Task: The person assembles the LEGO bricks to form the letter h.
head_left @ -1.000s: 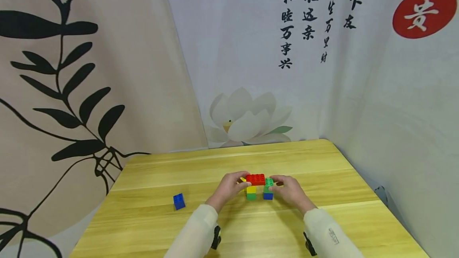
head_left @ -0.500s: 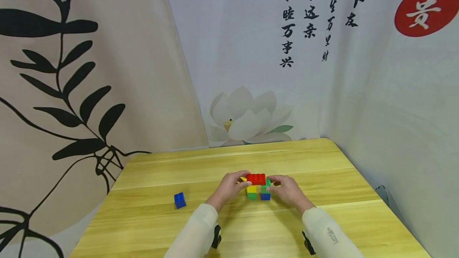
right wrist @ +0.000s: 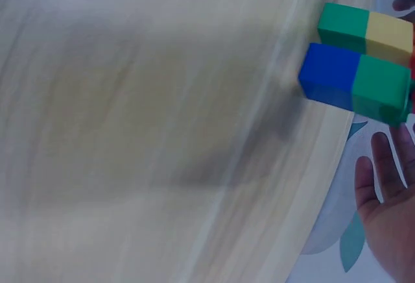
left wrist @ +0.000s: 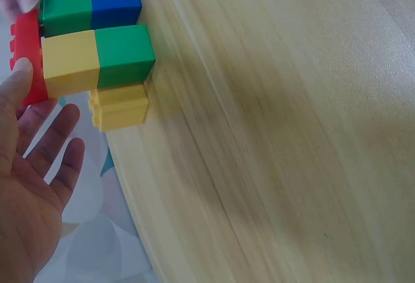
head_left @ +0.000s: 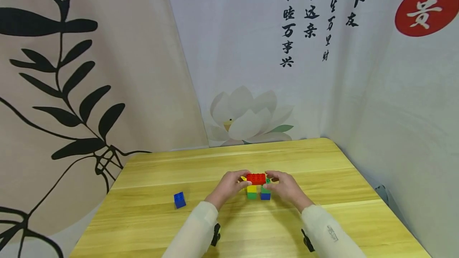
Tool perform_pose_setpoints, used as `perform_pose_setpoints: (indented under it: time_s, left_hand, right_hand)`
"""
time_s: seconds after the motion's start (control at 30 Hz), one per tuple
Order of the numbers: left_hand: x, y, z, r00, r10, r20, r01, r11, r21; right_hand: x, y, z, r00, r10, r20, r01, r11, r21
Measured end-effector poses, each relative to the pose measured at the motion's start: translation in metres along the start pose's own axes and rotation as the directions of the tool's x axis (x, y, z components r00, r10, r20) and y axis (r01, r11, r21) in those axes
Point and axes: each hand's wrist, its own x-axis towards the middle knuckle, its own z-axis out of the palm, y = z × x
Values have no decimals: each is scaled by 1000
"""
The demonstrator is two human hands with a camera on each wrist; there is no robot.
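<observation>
In the head view, a red building brick point(head_left: 256, 178) lies across the top of two short stacks. My left hand point(head_left: 228, 187) pinches its left end between thumb and fingers. My right hand point(head_left: 288, 189) has thumb and index finger at its right end. Under the left end, a yellow brick point(left wrist: 70, 62) sits on a green brick point(left wrist: 125, 56). The right stack is a green brick point(right wrist: 381, 87) on a blue brick point(right wrist: 329, 75); its top studs show partly beside the red brick. Behind the left stack stands another yellow brick point(left wrist: 122, 108), mostly hidden in the head view.
A loose blue brick point(head_left: 179, 200) lies to the left on the wooden table point(head_left: 143, 226). Past the table's far edge hangs a printed cloth backdrop point(head_left: 247, 71), and another cloth point(head_left: 401, 102) borders the right side.
The right stack has shifted left, closer against the red brick's end, pushed by my right hand. That hand's fingers have since moved up to the red brick. My left hand has stayed put.
</observation>
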Motion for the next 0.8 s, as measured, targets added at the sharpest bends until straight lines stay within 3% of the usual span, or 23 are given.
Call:
perform_pose_setpoints:
  time_s: [0.13,0.8]
  left_hand:
    - [1,-2,0,1000,-3,0,3,1000,-2]
    - [0,-8,3,999,38,-32,-38,999,16]
  right_hand:
    - [4,-3,2,999,-40,-5,40,999,18]
    - [3,4,9,998,-50,-35,50,999,-6]
